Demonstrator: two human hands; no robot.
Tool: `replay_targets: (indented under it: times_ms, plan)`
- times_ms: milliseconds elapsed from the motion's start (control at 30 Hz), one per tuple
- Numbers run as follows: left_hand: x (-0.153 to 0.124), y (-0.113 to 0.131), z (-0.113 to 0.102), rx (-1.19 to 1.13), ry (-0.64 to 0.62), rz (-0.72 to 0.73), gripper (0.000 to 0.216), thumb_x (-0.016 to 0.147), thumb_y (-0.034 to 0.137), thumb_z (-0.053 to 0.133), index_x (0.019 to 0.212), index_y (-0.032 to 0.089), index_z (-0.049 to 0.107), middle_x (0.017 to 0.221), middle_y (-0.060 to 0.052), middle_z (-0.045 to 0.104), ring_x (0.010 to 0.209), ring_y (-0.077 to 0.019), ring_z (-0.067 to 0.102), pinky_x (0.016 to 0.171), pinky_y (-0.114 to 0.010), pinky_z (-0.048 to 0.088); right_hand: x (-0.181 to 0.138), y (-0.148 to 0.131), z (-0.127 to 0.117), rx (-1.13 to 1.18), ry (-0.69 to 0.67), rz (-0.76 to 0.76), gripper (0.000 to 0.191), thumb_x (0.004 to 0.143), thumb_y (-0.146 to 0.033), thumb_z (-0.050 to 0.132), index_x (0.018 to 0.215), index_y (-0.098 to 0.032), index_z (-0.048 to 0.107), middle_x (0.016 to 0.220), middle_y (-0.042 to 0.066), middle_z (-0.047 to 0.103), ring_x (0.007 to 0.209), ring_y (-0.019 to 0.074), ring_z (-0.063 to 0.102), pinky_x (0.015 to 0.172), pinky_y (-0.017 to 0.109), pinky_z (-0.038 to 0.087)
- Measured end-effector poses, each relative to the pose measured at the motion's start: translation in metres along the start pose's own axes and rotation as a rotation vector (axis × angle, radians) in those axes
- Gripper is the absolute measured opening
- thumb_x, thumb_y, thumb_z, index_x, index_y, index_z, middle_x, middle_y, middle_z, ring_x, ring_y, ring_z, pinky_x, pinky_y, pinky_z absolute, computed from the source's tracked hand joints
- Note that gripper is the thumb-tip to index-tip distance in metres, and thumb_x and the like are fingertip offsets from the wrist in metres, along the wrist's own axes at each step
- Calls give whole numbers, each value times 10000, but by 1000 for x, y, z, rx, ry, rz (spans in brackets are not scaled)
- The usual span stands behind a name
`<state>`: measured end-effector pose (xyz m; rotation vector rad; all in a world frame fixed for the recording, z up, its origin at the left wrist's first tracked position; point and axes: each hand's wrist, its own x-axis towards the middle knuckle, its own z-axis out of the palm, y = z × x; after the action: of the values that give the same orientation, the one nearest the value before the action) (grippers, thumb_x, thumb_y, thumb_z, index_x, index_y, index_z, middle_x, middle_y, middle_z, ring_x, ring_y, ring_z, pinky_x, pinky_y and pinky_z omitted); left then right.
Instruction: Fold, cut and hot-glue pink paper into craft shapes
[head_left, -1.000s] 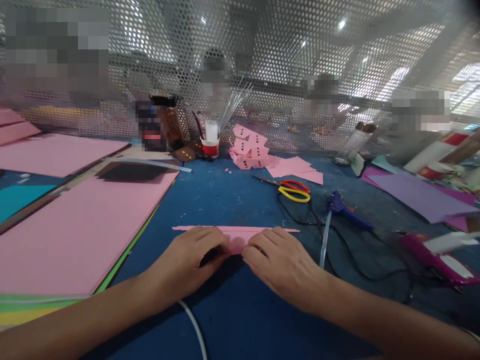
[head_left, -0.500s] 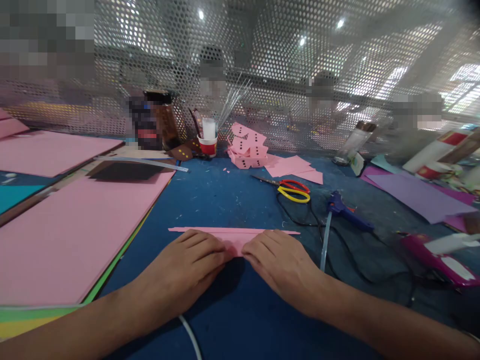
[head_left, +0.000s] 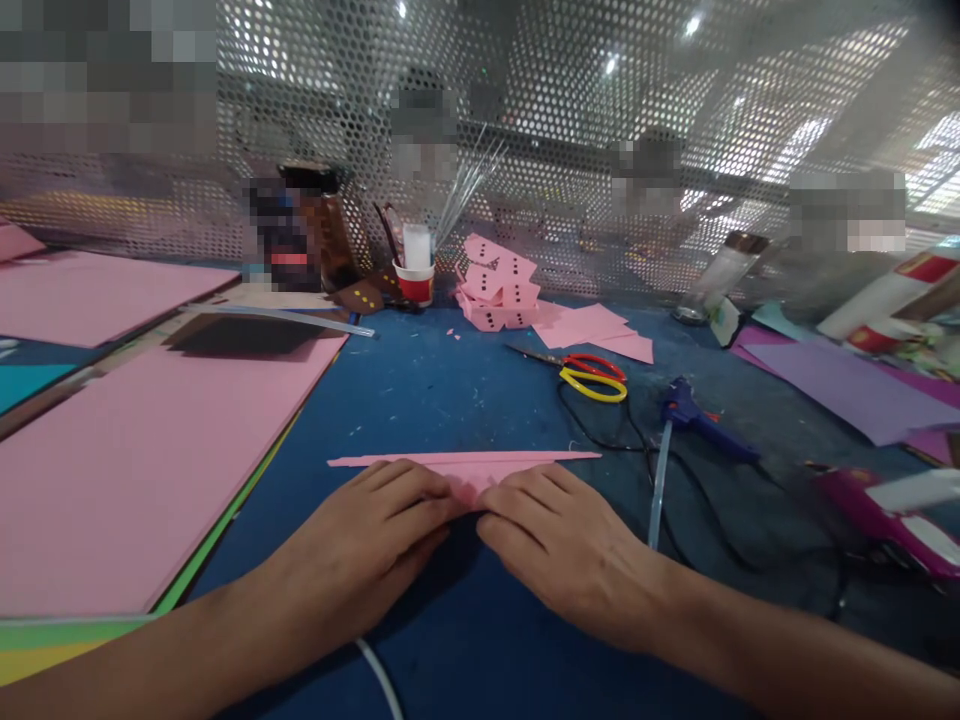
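Observation:
A folded pink paper strip (head_left: pixel 465 462) lies flat on the blue table (head_left: pixel 465 390) in front of me. My left hand (head_left: pixel 367 535) presses its near left part with the fingers lying flat and close together. My right hand (head_left: pixel 559 540) does the same on the near right part, its fingertips almost meeting those of the left at the paper's middle. Most of the paper's near edge is hidden under both hands.
Large pink sheets (head_left: pixel 142 450) lie at the left over green and yellow ones. Red-and-yellow scissors (head_left: pixel 589 375), a blue glue gun (head_left: pixel 694 420) with cable and a magenta glue gun (head_left: pixel 892 510) lie to the right. A pile of pink dotted pieces (head_left: pixel 499 290) and a cup (head_left: pixel 417 280) stand by the mesh wall.
Both hands have closed in toward the paper's middle and flattened it; the folded strip now lies lower and flatter, shifted slightly left.

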<state>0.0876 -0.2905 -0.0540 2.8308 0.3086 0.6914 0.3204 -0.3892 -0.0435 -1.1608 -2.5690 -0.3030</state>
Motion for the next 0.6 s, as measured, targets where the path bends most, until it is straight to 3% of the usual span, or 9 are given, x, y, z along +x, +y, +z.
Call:
replay_targets:
  times_ms: [200,367,600]
  plan:
    - [0,5,-1,38,-36,-26,308,960,78,495,1210,195,632,1126,-67,676,1033,-204,624,890,-367,528,-1,-1,0,-20,-14,16,190,1019,-135,484,1134,-130,635,1120,81,671,1016,235,580,888,388,457]
    - [2,10,-4,78,-35,-29,346,977,97,478,1279,197,614,1124,-68,692,1027,-223,632,873,-404,543,-2,-3,-1,-28,-87,170,222,998,-108,495,1179,-161,612,1142,82,650,1009,233,587,884,395,463]
    - [-1,11,-3,54,22,-32,295,988,107,486,1223,179,649,1101,-64,711,1012,-193,654,881,-346,545,-4,-2,0,-5,-95,243,195,975,-81,504,1114,-179,600,994,57,647,892,220,579,820,384,440]
